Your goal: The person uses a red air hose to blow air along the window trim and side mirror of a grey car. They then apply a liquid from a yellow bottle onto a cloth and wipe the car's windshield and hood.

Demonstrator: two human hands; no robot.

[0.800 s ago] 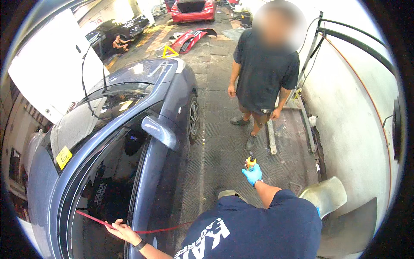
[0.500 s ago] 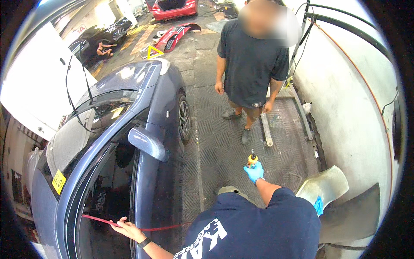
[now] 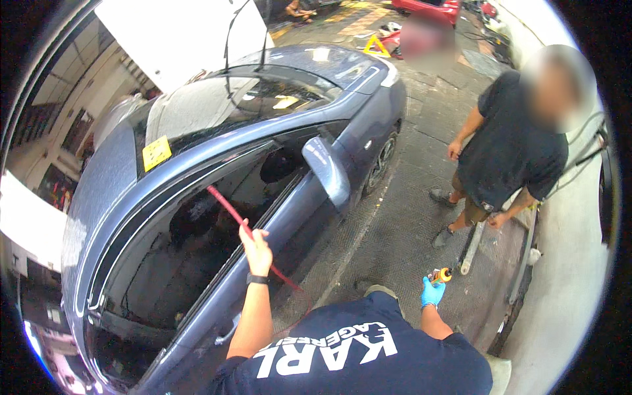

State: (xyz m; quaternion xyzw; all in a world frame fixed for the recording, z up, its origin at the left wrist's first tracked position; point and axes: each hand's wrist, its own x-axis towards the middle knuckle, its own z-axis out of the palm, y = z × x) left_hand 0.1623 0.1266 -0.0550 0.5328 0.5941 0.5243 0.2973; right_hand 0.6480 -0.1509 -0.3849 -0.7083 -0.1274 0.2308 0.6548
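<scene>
My bare left hand point(image 3: 255, 247), a dark band on its wrist, grips a long thin red strip point(image 3: 227, 209). The strip runs slantwise across the side window point(image 3: 178, 263) of a grey-blue car point(image 3: 263, 131), from the upper window frame down past the door. My right hand point(image 3: 432, 291), in a blue glove, is held out over the floor away from the car. It holds a small yellow-and-orange tool point(image 3: 442, 275) upright.
The car's side mirror point(image 3: 327, 171) juts out just right of my left hand. Another person point(image 3: 510, 151) in a dark shirt and shorts stands to the right, beside a pale wall point(image 3: 573, 276). Metal bars point(image 3: 473, 247) lie on the floor near their feet.
My left hand has risen from low on the door to the window, swinging the red strip from level to slanted. The right hand has kept its hold on the tool.
</scene>
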